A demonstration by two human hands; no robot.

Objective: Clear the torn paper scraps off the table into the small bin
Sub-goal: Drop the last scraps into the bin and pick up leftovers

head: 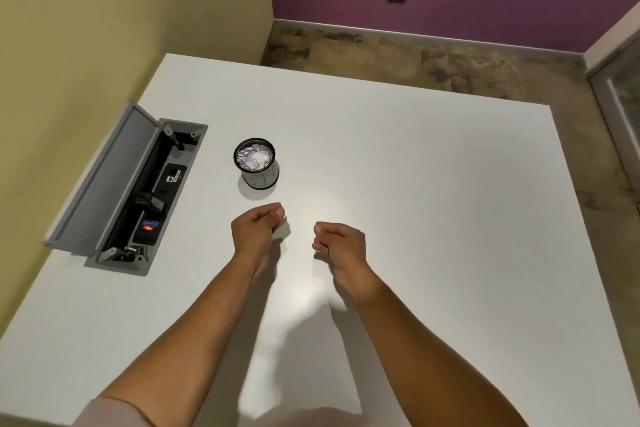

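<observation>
A small round bin [258, 166] with a black rim stands on the white table [415, 184], and white paper scraps [254, 157] fill it to near the top. My left hand [256, 229] hovers just in front of the bin, fingers curled in with nothing visible between them. My right hand [341, 241] is a little to the right, over the table's middle, its fingers curled the same way and holding nothing I can see. No loose scraps show on the table surface.
A grey cable box [138, 198] is set into the table at the left, its lid propped open, with black sockets and a red switch inside. A yellow wall runs along the left edge. Bare floor lies beyond the far and right edges.
</observation>
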